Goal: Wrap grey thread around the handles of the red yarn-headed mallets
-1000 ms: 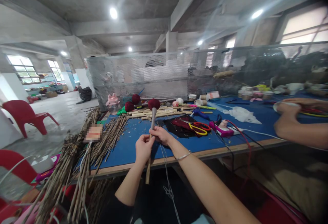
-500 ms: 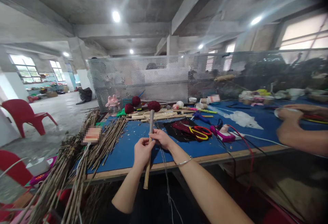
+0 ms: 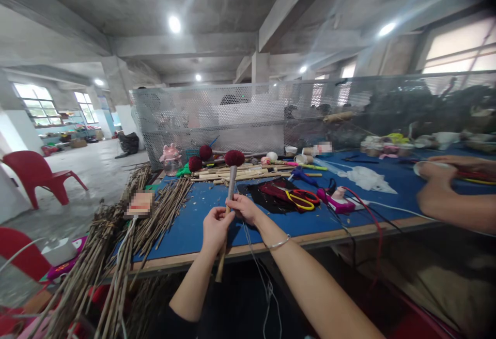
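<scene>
My left hand (image 3: 214, 229) is closed around a thin wooden stick (image 3: 231, 181) that stands nearly upright over the front edge of the blue table (image 3: 186, 225). A dark red fuzzy ball (image 3: 234, 158) tops the stick. My right hand (image 3: 245, 207) pinches the stick just above my left hand, and a thin white thread (image 3: 258, 266) hangs down from it below the table edge. A bracelet sits on my right wrist.
Bundles of dry twigs (image 3: 116, 246) hang over the table's left end. Scissors with red and yellow handles (image 3: 300, 197), dark cloth, a pink glue gun (image 3: 337, 199) and more sticks with red balls (image 3: 205, 153) lie behind. Another person's arms (image 3: 449, 194) rest at the right. A mesh screen (image 3: 240, 117) backs the table. Red chairs (image 3: 39, 173) stand left.
The stick with its red ball has tilted slightly and shifted a little in my hands. The hanging thread has swung and bunched lower down. Both hands keep their hold.
</scene>
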Tool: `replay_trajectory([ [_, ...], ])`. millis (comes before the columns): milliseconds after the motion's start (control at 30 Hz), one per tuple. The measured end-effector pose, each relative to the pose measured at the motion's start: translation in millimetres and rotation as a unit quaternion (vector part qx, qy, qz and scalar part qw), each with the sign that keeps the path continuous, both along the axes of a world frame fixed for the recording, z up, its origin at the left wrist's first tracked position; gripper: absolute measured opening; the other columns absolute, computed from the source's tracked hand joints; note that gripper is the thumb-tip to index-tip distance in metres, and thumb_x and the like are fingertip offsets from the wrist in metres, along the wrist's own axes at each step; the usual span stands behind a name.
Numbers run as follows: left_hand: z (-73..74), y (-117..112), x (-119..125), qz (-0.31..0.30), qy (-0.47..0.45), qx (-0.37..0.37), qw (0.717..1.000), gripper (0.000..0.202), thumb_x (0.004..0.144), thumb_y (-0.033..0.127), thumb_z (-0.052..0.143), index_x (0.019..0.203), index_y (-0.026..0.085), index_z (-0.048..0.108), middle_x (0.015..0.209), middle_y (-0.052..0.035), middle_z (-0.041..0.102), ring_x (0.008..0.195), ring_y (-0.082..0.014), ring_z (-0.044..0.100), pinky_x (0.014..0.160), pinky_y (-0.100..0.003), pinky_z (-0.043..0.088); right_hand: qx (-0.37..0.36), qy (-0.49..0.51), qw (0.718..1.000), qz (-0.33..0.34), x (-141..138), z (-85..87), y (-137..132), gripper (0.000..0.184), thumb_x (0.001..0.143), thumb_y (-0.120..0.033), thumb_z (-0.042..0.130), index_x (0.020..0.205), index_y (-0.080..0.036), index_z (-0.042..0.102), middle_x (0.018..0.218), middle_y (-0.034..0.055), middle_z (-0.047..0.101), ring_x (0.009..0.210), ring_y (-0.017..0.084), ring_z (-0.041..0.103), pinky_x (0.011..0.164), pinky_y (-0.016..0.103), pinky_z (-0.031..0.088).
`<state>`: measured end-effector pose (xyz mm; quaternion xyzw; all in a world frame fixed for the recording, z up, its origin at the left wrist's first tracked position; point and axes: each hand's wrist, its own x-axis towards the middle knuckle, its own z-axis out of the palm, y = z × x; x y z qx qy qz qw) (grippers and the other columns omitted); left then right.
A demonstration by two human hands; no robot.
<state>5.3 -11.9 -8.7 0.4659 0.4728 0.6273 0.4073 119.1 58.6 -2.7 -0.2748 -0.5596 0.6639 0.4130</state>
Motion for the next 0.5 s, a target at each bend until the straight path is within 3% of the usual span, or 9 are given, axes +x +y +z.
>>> replay_trajectory([
  [100, 0.4, -1.3, -0.9, -0.012, -0.053, -0.004, 0.999, 0.064, 0.058, 0.041, 0.073, 0.109, 0.008, 0.052, 0.053, 0.0035, 0.055, 0.043, -0.0063, 0.048, 0.043, -0.017, 0.037, -0.011, 0.012, 1.000, 0.019, 0.4, 1.6, -0.2, 0.036, 0.064, -0.041, 0.070, 0.082, -0.015, 0.052, 0.042, -0.0110, 0.037, 0.030, 0.001, 0.020, 0.032, 0.019, 0.007],
  [167, 1.9, -2.4, -1.7, -0.024, -0.085, -0.001, 0.996, 0.084, 0.061, 0.041, 0.072, 0.130, 0.011, 0.035, 0.054, 0.0040, 0.057, 0.046, -0.0086, 0.053, 0.046, -0.018, 0.040, -0.020, 0.015, 0.999, 0.029, 1.3, 2.1, 0.0, 0.036, 0.065, -0.040, 0.070, 0.085, -0.015, 0.053, 0.040, -0.0119, 0.033, 0.030, 0.001, 0.018, 0.032, 0.019, 0.006],
  [233, 4.2, -3.5, -2.2, -0.037, -0.095, -0.010, 0.995, 0.095, 0.063, 0.042, 0.070, 0.138, 0.014, 0.019, 0.059, 0.0016, 0.061, 0.048, -0.0106, 0.057, 0.047, -0.019, 0.042, -0.029, 0.016, 0.999, 0.037, 2.2, 1.5, 0.7, 0.037, 0.064, -0.039, 0.070, 0.086, -0.015, 0.053, 0.040, -0.0121, 0.032, 0.030, 0.002, 0.017, 0.032, 0.018, 0.007],
  [300, 7.0, -4.3, -2.2, -0.053, -0.089, -0.026, 0.994, 0.095, 0.067, 0.042, 0.067, 0.140, 0.015, 0.013, 0.063, -0.0015, 0.064, 0.048, -0.0114, 0.058, 0.045, -0.020, 0.042, -0.033, 0.018, 0.998, 0.045, 2.7, 0.3, 1.4, 0.037, 0.063, -0.039, 0.071, 0.086, -0.015, 0.053, 0.041, -0.0119, 0.033, 0.031, 0.002, 0.018, 0.032, 0.017, 0.007],
  [400, 9.1, -4.2, -1.8, -0.069, -0.081, -0.044, 0.993, 0.080, 0.071, 0.043, 0.063, 0.135, 0.011, 0.027, 0.062, -0.0024, 0.063, 0.046, -0.0104, 0.057, 0.044, -0.019, 0.042, -0.026, 0.012, 0.998, 0.049, 2.2, -0.5, 1.4, 0.035, 0.065, -0.040, 0.070, 0.082, -0.016, 0.051, 0.041, -0.0117, 0.033, 0.031, 0.002, 0.018, 0.032, 0.017, 0.008],
  [500, 5.7, -1.7, -1.2, -0.036, -0.056, -0.023, 0.998, 0.073, 0.066, 0.040, 0.068, 0.125, 0.008, 0.041, 0.059, 0.0007, 0.059, 0.045, -0.0076, 0.053, 0.043, -0.017, 0.040, -0.013, -0.003, 0.999, 0.041, 0.9, 0.7, 0.0, 0.034, 0.064, -0.039, 0.070, 0.078, -0.016, 0.049, 0.041, -0.0112, 0.035, 0.030, 0.002, 0.019, 0.031, 0.018, 0.007],
])
